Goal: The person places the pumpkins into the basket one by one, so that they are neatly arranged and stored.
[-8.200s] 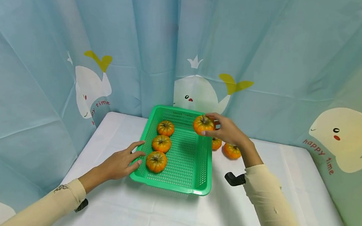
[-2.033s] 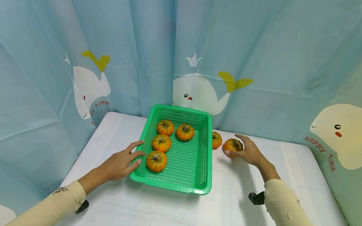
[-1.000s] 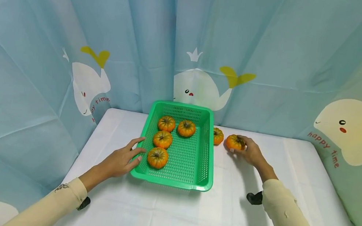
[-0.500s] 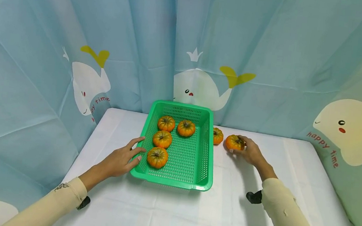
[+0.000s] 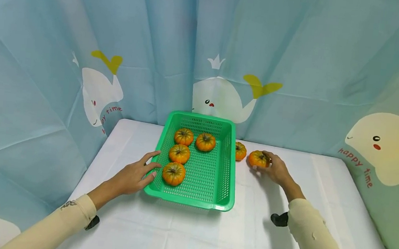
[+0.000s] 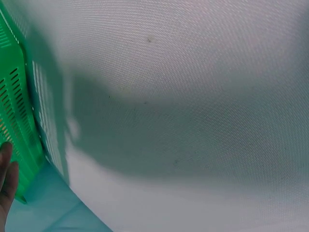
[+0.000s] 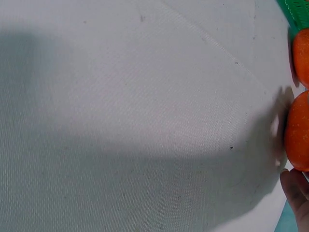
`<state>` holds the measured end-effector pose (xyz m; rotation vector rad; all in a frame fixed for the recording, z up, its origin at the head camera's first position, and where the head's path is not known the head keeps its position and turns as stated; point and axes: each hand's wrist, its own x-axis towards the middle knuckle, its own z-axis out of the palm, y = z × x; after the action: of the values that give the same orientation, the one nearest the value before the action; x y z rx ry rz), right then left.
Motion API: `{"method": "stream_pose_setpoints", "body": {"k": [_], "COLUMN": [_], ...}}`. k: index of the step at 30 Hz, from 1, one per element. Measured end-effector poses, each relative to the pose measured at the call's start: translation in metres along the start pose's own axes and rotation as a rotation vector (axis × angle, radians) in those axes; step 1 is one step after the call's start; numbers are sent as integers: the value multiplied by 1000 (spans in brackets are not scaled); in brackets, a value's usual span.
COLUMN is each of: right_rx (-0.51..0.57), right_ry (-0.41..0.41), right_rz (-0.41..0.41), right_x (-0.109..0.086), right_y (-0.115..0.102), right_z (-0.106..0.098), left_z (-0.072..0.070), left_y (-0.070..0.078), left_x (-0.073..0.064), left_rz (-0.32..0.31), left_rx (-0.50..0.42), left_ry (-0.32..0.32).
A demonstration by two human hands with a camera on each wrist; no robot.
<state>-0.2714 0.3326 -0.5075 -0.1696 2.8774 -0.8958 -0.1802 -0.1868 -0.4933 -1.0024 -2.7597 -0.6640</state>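
My right hand (image 5: 276, 168) holds a small orange pumpkin (image 5: 258, 158) on the table right of the basket, thumb at its near side and fingers behind it. In the right wrist view, the thumb's tip meets the lower edge of that pumpkin (image 7: 298, 133). Fingers spread, my left hand (image 5: 134, 176) rests at the left rim of a green plastic basket (image 5: 230, 184). Inside the basket, a column of pumpkins runs along the left: one at the back (image 5: 184, 136), one midway (image 5: 179, 154) and one in front (image 5: 174, 173). Another pumpkin (image 5: 205, 142) sits at the back right.
One more pumpkin (image 5: 240, 151) stands on the table between the basket and the held one, partly hidden by the basket wall. A white cloth covers the table (image 5: 195, 237). Blue curtains (image 5: 300, 70) with whale prints hang close behind and at both sides.
The pumpkin my right hand held over the basket earlier now sits in its back right. That hand moved right and closed round another pumpkin. My left hand stayed at the rim.
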Motion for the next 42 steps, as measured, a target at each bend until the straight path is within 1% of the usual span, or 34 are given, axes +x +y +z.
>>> {"method": "stream_pose_setpoints", "body": {"k": [4,9,16,26,30,42], "right_rx": [2,-3,-12,32,41,89], "right_ry": [4,10,60,59,63,70], "right_rz": [-1,2,-57,-86,-81,-113], "right_x": [-2,-4,-5,-5,-4,-5], "right_y": [0,-2,-8,-28,-37,-65], "right_z": [0,-4,-15,-29,-33,-40], "left_z": [0,1,1,-2,-2,-1], "left_y": [0,0,0,2,2,0], "left_x": [0,0,0,0,0,0], "left_rz": [1,3,1,-4,-2,14], "left_rx": [-2,1,5,7,10,4], "left_ry": [-4,-2,6,-2,-3,8]}}
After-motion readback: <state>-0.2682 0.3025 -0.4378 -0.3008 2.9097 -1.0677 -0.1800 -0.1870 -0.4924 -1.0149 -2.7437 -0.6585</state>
